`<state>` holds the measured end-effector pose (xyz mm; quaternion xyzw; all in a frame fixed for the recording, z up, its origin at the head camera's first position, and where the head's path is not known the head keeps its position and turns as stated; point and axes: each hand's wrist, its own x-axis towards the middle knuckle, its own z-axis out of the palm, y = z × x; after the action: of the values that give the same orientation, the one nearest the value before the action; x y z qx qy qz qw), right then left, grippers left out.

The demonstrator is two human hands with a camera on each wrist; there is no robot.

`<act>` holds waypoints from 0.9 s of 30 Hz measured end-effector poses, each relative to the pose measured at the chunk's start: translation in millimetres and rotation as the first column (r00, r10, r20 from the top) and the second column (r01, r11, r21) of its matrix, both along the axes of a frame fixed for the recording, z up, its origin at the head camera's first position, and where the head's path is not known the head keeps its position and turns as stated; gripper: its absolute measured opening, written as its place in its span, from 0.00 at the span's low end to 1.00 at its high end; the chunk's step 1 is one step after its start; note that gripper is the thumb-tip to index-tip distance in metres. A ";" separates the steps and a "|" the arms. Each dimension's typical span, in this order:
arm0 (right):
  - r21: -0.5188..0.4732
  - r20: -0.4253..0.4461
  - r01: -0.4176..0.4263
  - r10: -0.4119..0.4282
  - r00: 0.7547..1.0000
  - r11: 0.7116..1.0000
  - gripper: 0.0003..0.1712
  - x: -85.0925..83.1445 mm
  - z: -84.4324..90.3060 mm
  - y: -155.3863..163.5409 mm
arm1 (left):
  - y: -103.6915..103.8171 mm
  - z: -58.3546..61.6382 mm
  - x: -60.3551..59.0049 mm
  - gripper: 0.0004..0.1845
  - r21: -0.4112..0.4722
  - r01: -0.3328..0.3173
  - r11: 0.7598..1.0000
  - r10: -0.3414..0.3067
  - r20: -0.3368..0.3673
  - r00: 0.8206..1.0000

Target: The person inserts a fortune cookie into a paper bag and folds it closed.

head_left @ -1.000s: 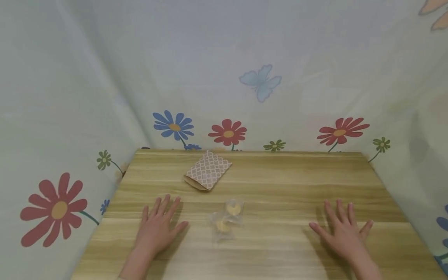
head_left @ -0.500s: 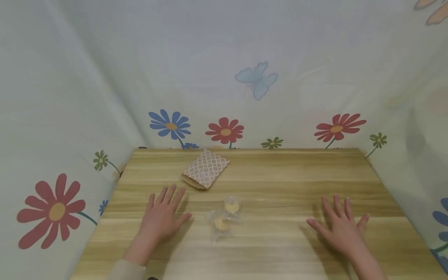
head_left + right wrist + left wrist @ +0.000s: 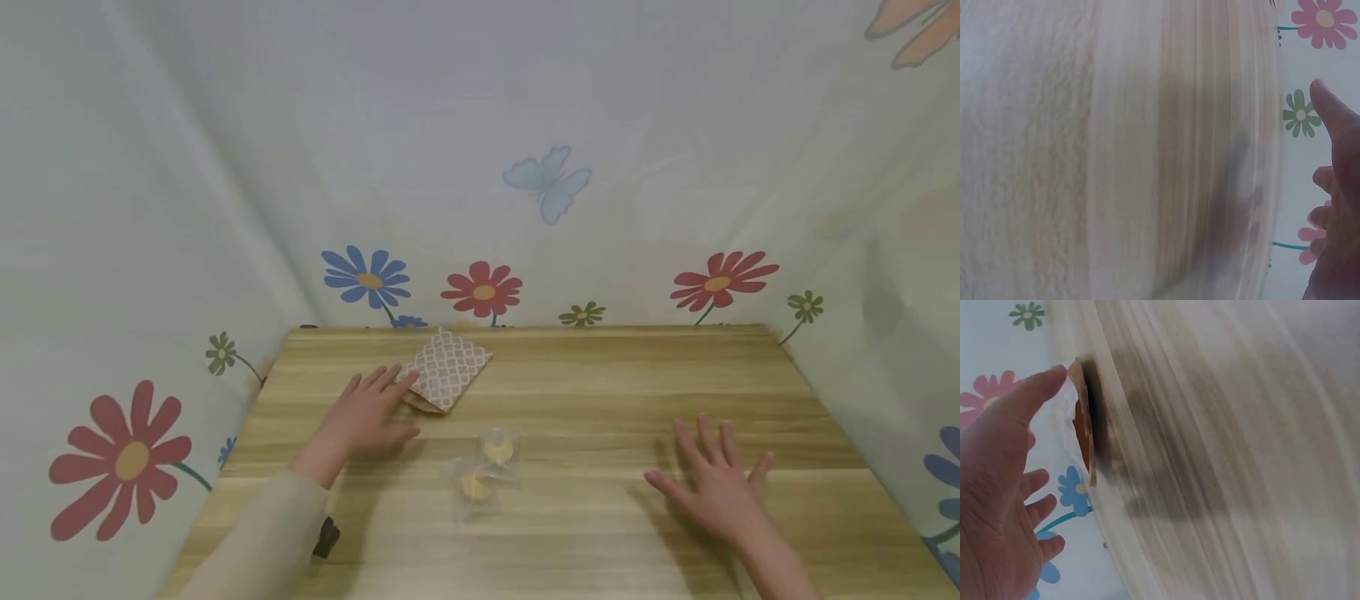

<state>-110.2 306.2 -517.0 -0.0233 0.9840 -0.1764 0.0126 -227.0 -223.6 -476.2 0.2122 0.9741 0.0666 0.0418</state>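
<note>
My left hand (image 3: pixel 365 418) reaches forward with spread fingers, and its fingertips overlap the near left corner of a patterned paper bag (image 3: pixel 447 368) in the head view. In the left wrist view the bag's brown mouth (image 3: pixel 1084 434) gapes a little beside the hand, with nothing gripped. Two small clear packets, each holding a round yellow piece, lie in the middle: the far packet (image 3: pixel 499 451) overlaps the near packet (image 3: pixel 476 487). My right hand (image 3: pixel 722 487) hovers with fingers spread over the right side, casting a shadow and holding nothing.
A wood-grain table (image 3: pixel 600 392) fills the lower view, its far edge against a pale cloth (image 3: pixel 637 125) printed with flowers and butterflies. A cream sleeve (image 3: pixel 262 533) covers the left forearm, with a small black piece (image 3: pixel 326 537) at its side.
My left hand has moved forward and right, from the table's left side to the paper bag. The right hand keeps nearly the same place; the bag and packets lie as before.
</note>
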 end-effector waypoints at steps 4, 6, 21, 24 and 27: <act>-0.001 -0.001 0.000 0.000 1.000 1.000 0.59 -1.5 -3.5 -2.9 | 7.1 -1.4 -20.0 0.50 -0.035 0.040 0.999 -0.038 0.038 0.999; -0.002 -0.003 0.000 0.000 1.000 1.000 0.59 -2.5 -4.7 -4.8 | 11.4 -2.8 -28.2 0.51 -0.046 0.050 0.998 -0.047 0.056 0.997; -0.020 -0.001 -0.014 0.014 1.000 1.000 0.57 -4.5 -2.0 -15.0 | 39.3 -14.0 -51.7 0.50 -0.019 0.043 0.999 -0.040 0.137 0.990; -0.030 0.009 -0.014 0.014 1.000 0.999 0.57 -4.0 -2.9 -15.2 | 41.0 -17.8 -53.3 0.50 -0.013 0.033 0.999 -0.031 0.143 0.989; -0.030 0.014 -0.012 0.013 1.000 0.999 0.57 -4.2 -4.2 -16.0 | 41.6 -23.2 -54.1 0.49 0.014 0.019 1.000 -0.021 0.141 0.990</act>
<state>-114.4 290.1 -521.1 -0.0285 0.9809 -0.1913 0.0201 -281.2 -182.0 -499.4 0.2170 0.9660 0.0874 0.1101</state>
